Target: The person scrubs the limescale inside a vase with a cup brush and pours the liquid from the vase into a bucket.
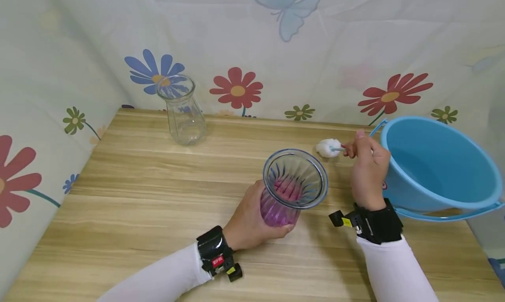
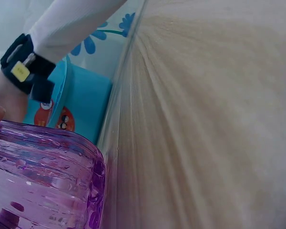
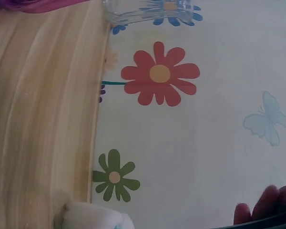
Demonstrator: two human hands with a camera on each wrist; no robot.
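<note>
A pale sheet printed with flowers and a butterfly [image 1: 307,65] backs the whole scene, and before it spreads a wood-grained desk [image 1: 138,183]. The blue bucket [image 1: 402,194] is the biggest thing on it, at the far right, its handle dropped along the near side; whether it holds any water cannot be told. A clear vase [image 1: 187,122] stands upright toward the back left, touched by neither hand. The purple vase [image 1: 276,210] is near the middle, mouth up, and the pictures leave unclear whether its base meets the desk. The left hand [image 1: 248,223] has its fingers and thumb wrapped round the vase's lower body. The right hand [image 1: 368,170], just left of the bucket, is curled closed in a pinch on the thin handle of a white-headed brush [image 1: 328,148], the smallest thing here, whose head points left toward the vase but stays outside it, apart from the glass. The work looks partway along: taking up vase and brush is done, while using the one inside the other seems left, unless a pass has been made, which nothing visible settles. The clear vase's turn, if any, cannot be judged.
</note>
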